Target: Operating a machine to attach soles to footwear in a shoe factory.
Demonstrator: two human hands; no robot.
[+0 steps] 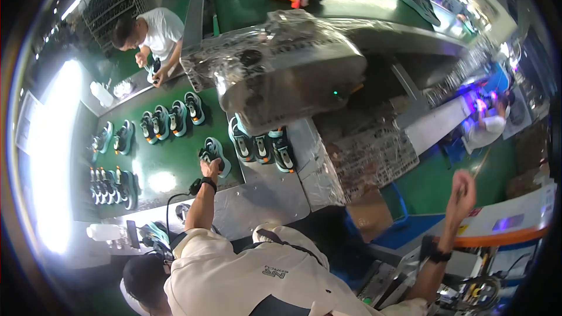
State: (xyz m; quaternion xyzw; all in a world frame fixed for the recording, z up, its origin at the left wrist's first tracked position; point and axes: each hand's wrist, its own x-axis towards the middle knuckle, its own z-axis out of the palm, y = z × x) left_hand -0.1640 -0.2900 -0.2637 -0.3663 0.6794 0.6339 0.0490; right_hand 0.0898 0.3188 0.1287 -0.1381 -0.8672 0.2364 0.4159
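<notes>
My left hand (211, 167) reaches out over the green conveyor belt and is closed on a sneaker (216, 150), dark with a pale mint sole. The shoe is at the belt's right edge, and its far side is partly hidden. Out to the right, my right hand (462, 196) is raised, its fingers curled in. A thin pale line (482, 161) shows just beyond those fingers; I cannot tell whether the hand holds it. Several similar sneakers (178, 118) stand in a row on the belt, beyond my left hand.
More sneakers (284, 153) stand on the metal ledge under a foil-wrapped machine (287, 76). A co-worker (161, 35) handles a shoe at the far left. Another person (143, 284) is close at the lower left. A cardboard box (369, 215) and an orange-edged machine (509, 237) are at right.
</notes>
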